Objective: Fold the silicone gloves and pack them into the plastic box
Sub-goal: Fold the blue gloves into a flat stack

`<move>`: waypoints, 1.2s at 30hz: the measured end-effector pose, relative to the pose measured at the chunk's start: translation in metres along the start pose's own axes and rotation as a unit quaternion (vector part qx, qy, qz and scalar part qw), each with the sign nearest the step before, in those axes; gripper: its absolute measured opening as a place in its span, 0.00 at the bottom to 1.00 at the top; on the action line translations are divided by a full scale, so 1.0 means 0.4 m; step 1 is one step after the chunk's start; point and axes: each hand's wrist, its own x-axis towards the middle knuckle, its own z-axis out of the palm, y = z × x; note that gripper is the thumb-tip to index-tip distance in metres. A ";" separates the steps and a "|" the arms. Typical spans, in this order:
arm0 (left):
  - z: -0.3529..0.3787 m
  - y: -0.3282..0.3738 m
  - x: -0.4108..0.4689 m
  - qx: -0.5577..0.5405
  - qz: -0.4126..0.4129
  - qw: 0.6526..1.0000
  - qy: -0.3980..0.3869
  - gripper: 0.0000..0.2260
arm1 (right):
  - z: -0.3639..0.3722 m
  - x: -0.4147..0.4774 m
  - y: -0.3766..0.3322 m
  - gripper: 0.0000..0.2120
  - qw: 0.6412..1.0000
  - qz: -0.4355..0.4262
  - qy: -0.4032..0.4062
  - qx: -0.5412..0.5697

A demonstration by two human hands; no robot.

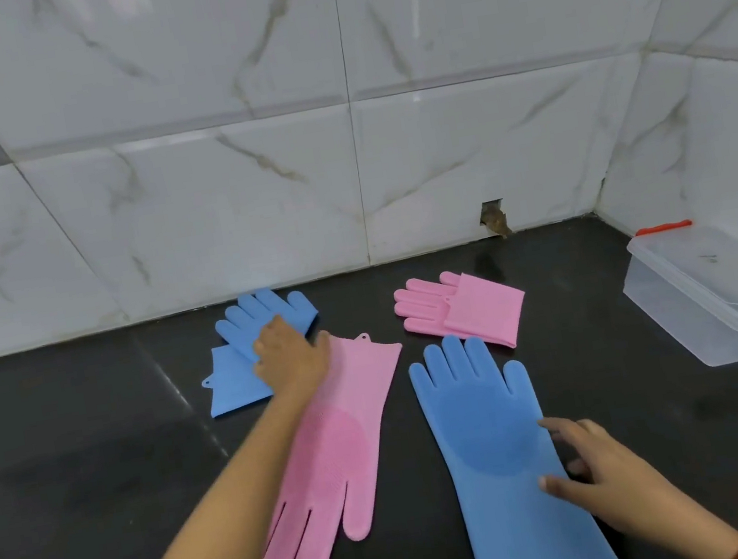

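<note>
Four silicone gloves lie on the black counter (97, 463). A folded blue glove (243, 350) sits at the back left, and my left hand (290, 358) rests on it with fingers curled, pressing it down. A folded pink glove (463, 310) lies at the back centre. An unfolded pink glove (336, 456) stretches flat under my left forearm, fingers toward me. An unfolded blue glove (492, 442) lies flat on the right, fingers pointing away; my right hand (601, 469) touches its right edge with spread fingers. The clear plastic box (697, 307) with red clips stands at the right.
A marble-tiled wall (340, 164) runs along the back of the counter and turns a corner at the right behind the box. A small broken hole (494, 218) shows at the wall's base. A red bangle is on my right wrist.
</note>
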 end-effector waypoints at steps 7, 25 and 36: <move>0.017 -0.142 0.114 0.073 -0.123 0.990 -0.016 0.31 | 0.028 0.001 -0.034 0.25 0.995 -0.076 0.061 -0.012; -0.134 0.138 -0.543 -0.060 0.392 0.889 -0.231 0.16 | 0.054 -0.044 -0.154 0.25 0.761 0.002 -0.100 0.641; -0.028 0.069 -0.471 -0.318 0.123 0.900 -0.271 0.18 | 0.053 0.004 -0.056 0.22 0.695 0.067 -0.048 0.715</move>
